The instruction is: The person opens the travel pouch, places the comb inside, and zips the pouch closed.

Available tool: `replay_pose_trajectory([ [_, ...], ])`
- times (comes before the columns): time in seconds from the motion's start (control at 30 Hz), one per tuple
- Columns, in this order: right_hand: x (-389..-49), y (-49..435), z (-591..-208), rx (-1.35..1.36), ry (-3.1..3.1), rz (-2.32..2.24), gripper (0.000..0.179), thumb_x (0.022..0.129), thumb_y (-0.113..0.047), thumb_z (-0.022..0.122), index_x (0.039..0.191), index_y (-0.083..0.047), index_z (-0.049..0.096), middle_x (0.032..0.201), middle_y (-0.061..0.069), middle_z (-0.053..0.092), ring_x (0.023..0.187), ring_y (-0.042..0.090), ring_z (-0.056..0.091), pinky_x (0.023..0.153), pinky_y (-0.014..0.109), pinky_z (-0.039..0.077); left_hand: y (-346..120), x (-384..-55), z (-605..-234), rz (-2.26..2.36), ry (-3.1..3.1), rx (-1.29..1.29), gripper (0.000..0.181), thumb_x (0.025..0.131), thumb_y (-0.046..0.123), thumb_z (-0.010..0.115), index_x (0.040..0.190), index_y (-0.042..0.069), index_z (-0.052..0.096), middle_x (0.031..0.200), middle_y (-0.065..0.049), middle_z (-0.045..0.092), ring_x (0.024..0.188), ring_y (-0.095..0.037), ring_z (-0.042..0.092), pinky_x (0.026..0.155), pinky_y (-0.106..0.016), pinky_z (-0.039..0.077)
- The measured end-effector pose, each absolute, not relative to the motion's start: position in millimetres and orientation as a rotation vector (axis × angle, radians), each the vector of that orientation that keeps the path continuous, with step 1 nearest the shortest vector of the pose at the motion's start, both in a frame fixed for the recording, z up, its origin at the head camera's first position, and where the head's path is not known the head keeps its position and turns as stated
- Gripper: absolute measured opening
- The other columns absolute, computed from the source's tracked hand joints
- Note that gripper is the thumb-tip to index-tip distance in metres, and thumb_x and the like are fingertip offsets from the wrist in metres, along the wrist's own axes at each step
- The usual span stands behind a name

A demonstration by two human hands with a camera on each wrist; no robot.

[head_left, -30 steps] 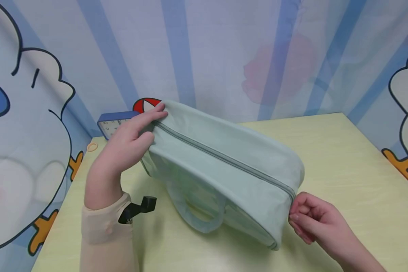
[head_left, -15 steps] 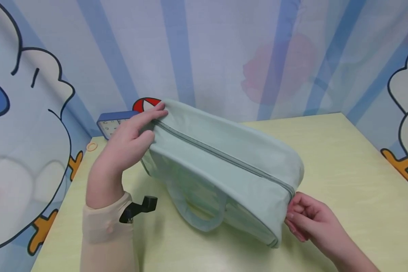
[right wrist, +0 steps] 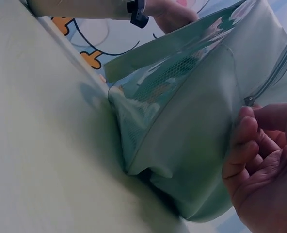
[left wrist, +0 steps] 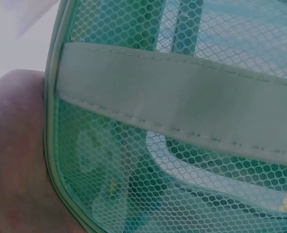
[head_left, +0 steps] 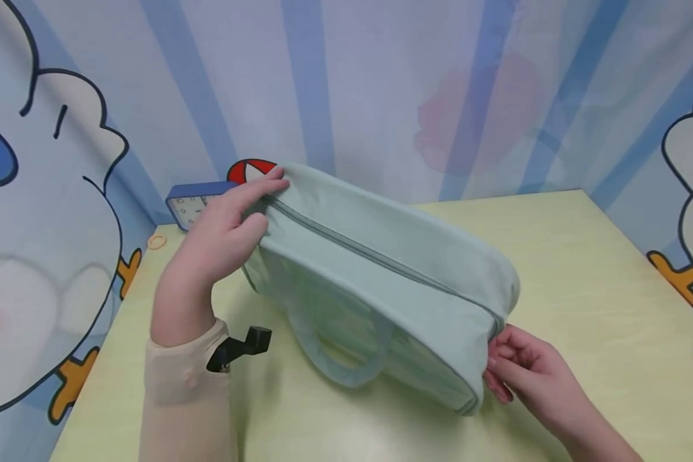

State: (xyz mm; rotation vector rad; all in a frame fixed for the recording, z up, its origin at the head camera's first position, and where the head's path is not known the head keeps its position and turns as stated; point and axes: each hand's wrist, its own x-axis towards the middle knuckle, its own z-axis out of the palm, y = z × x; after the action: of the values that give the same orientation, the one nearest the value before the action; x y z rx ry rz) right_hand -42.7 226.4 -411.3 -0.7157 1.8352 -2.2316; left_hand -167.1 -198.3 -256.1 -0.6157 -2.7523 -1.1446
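Note:
A pale green bag [head_left: 375,250] with mesh sides stands tilted on the table, its zipper [head_left: 369,254] drawn together along the top. One loop handle [head_left: 346,375] hangs on the near side. My left hand [head_left: 219,228] holds the bag's far left end, fingers over the top corner and thumb on the near edge. In the left wrist view, a handle strap [left wrist: 172,92] crosses the mesh, and the left fingers are hidden. At the right end, my right hand [head_left: 528,372] pinches the zipper pull with thumb and index finger, just below the slider [right wrist: 250,101].
Behind the left hand stands a blue clock [head_left: 193,202], partly hidden, with a red and white shape [head_left: 251,170] beside it. A small orange ring [head_left: 157,242] lies near the table's left edge. A printed curtain [head_left: 369,83] hangs behind the table [head_left: 583,276].
My right hand has shifted slightly left, with its fingers closer against the bag's end. The left hand keeps its place on the bag. The head view has shifted a little.

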Motion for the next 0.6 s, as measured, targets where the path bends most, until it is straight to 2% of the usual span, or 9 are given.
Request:
replay_pose_trajectory([
  [0.1, -44.2, 226.6, -414.4, -0.682, 1.729, -2.299, 0.031, 0.101, 0.018, 0.035, 0.107, -0.002, 0.057, 0.085, 0.005, 0.068, 0.063, 0.021, 0.057, 0.054, 0.036, 0.044, -198.6, -166.4, -252.5, -1.136, -2.765, -0.607, 0.068, 0.091, 0.009, 0.032, 0.154, 0.028, 0.05, 0.162, 0.026, 0.033, 0.154, -0.008, 0.026, 0.094, -0.045, 0.032],
  [0.2, -45.1, 228.3, -414.6, -0.607, 1.665, -2.323, 0.034, 0.103, 0.015, 0.034, 0.11, -0.003, 0.061, 0.089, 0.002, 0.071, 0.072, 0.014, 0.066, 0.064, 0.029, 0.052, -199.2, -166.6, -248.1, -1.132, -2.771, -0.594, 0.069, 0.091, 0.009, 0.031, 0.154, 0.031, 0.05, 0.161, 0.028, 0.035, 0.147, -0.009, 0.036, 0.089, -0.044, 0.034],
  [0.27, -45.9, 229.4, -412.5, -0.587, 1.634, -2.324, 0.035, 0.104, 0.013, 0.032, 0.109, -0.003, 0.063, 0.088, 0.002, 0.072, 0.074, 0.013, 0.068, 0.068, 0.028, 0.054, -199.2, -166.7, -245.5, -1.131, -2.771, -0.578, 0.069, 0.092, 0.01, 0.031, 0.153, 0.034, 0.05, 0.16, 0.027, 0.037, 0.138, -0.012, 0.041, 0.084, -0.043, 0.035],
  [0.37, -47.8, 227.0, -411.2, -0.553, 1.615, -2.325, 0.034, 0.104, 0.012, 0.033, 0.104, -0.004, 0.062, 0.085, 0.001, 0.073, 0.073, 0.011, 0.069, 0.068, 0.027, 0.054, -201.5, -164.7, -245.2, -1.102, -2.775, -0.533, 0.068, 0.093, 0.012, 0.03, 0.153, 0.036, 0.05, 0.16, 0.02, 0.041, 0.128, -0.016, 0.044, 0.079, -0.042, 0.036],
  [0.4, -48.4, 225.6, -411.7, -0.554, 1.616, -2.321, 0.033, 0.104, 0.012, 0.033, 0.103, -0.004, 0.062, 0.085, 0.001, 0.073, 0.073, 0.011, 0.069, 0.068, 0.027, 0.054, -202.8, -163.3, -245.8, -1.086, -2.78, -0.51, 0.067, 0.094, 0.013, 0.03, 0.154, 0.037, 0.049, 0.154, 0.014, 0.049, 0.117, -0.018, 0.051, 0.074, -0.042, 0.037],
  [0.43, -48.7, 224.3, -412.5, -0.553, 1.617, -2.318, 0.032, 0.104, 0.011, 0.033, 0.102, -0.005, 0.061, 0.084, 0.001, 0.073, 0.074, 0.011, 0.069, 0.068, 0.026, 0.054, -203.6, -161.8, -246.9, -1.069, -2.787, -0.486, 0.067, 0.094, 0.014, 0.031, 0.154, 0.038, 0.048, 0.141, 0.006, 0.061, 0.103, -0.019, 0.056, 0.071, -0.041, 0.038],
  [0.5, -47.9, 223.7, -414.7, -0.553, 1.628, -2.319, 0.031, 0.104, 0.011, 0.034, 0.102, -0.005, 0.06, 0.084, 0.002, 0.073, 0.074, 0.012, 0.069, 0.068, 0.026, 0.053, -204.3, -159.4, -249.7, -1.041, -2.799, -0.452, 0.066, 0.095, 0.015, 0.031, 0.154, 0.039, 0.047, 0.107, -0.005, 0.067, 0.072, -0.02, 0.053, 0.064, -0.04, 0.038],
  [0.53, -46.9, 224.5, -415.6, -0.555, 1.639, -2.321, 0.03, 0.104, 0.012, 0.034, 0.101, -0.005, 0.06, 0.084, 0.003, 0.073, 0.073, 0.012, 0.068, 0.067, 0.026, 0.053, -203.5, -158.8, -251.1, -1.034, -2.802, -0.439, 0.066, 0.095, 0.016, 0.031, 0.154, 0.041, 0.046, 0.09, -0.007, 0.062, 0.06, -0.02, 0.046, 0.058, -0.039, 0.036],
  [0.6, -43.5, 227.6, -415.9, -0.568, 1.669, -2.321, 0.03, 0.104, 0.012, 0.034, 0.102, -0.004, 0.06, 0.084, 0.004, 0.072, 0.074, 0.014, 0.067, 0.067, 0.027, 0.053, -199.6, -159.1, -253.7, -1.029, -2.8, -0.426, 0.066, 0.095, 0.016, 0.031, 0.154, 0.042, 0.045, 0.069, -0.007, 0.044, 0.046, -0.021, 0.026, 0.053, -0.039, 0.033],
])
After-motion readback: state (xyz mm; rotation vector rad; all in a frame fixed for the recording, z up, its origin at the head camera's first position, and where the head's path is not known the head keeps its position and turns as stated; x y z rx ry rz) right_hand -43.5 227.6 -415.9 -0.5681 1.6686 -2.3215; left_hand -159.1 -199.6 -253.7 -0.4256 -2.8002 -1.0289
